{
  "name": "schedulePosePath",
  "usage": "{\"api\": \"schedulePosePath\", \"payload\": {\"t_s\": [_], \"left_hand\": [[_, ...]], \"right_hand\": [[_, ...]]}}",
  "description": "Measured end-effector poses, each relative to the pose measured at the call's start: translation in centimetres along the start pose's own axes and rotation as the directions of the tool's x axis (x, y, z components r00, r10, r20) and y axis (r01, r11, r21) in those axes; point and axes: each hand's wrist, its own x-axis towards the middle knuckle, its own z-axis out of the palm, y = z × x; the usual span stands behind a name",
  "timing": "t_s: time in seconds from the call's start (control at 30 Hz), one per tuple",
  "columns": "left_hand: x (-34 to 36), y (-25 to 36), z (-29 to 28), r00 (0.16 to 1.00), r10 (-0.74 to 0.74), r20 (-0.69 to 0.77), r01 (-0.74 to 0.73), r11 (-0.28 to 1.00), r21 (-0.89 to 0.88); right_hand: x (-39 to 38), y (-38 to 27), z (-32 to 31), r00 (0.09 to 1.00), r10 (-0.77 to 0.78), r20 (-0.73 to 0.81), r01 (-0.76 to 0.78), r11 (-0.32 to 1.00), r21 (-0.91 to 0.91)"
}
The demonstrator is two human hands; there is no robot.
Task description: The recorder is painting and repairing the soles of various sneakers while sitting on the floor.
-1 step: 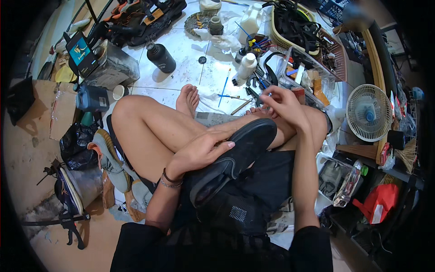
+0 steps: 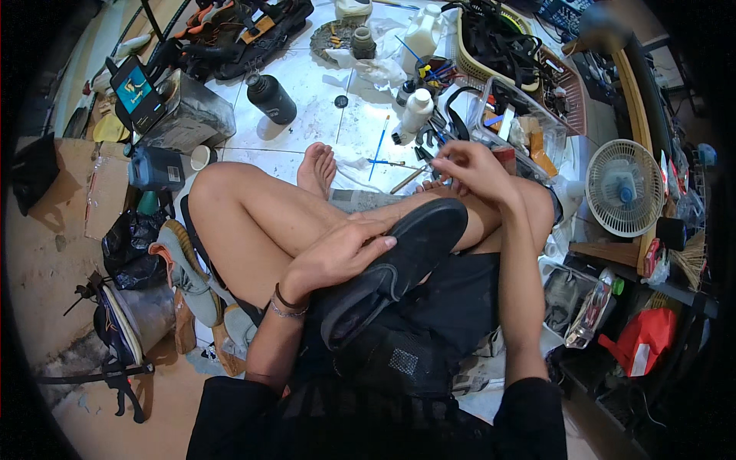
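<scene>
My left hand [image 2: 345, 249] grips a black slip-on shoe [image 2: 410, 249] along its side, thumb lying on the upper; the shoe is tilted diagonally over my lap, heel opening toward me. Beyond the shoe's toe, my right hand [image 2: 468, 172] is raised with curled fingertips drawn together; whether they hold something small is too small to tell. Pliers and other tools [image 2: 428, 146] lie on the white tiled floor beyond that hand. Thin blue-handled brushes [image 2: 379, 146] lie near my bare foot [image 2: 318, 165].
A black bottle [image 2: 272, 100], white bottles [image 2: 416, 111], a phone [image 2: 136, 93] by a metal box, baskets of straps [image 2: 460, 57], a clear bin [image 2: 487, 103], a white fan [image 2: 622, 188] at right, grey shoes [image 2: 195, 280] and a clamp [image 2: 123, 383] at left surround me.
My right hand has shifted slightly to the left, its fingertips still curled. My left hand and the shoe look almost unchanged.
</scene>
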Motion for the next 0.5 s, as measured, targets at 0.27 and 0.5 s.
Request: {"api": "schedulePosePath", "payload": {"t_s": [0.27,0.5], "left_hand": [[3.6,1.1,-4.9,0.989,-0.046,0.138,-0.007,0.933,0.36],[11.2,-3.7,-8.7,0.966,0.05,-0.254,-0.033,0.997,0.067]], "right_hand": [[11.6,5.6,3.7,0.895,0.065,0.441,0.28,0.688,-0.67],[13.2,8.6,3.9,0.887,0.126,0.444,0.249,0.68,-0.69]]}}
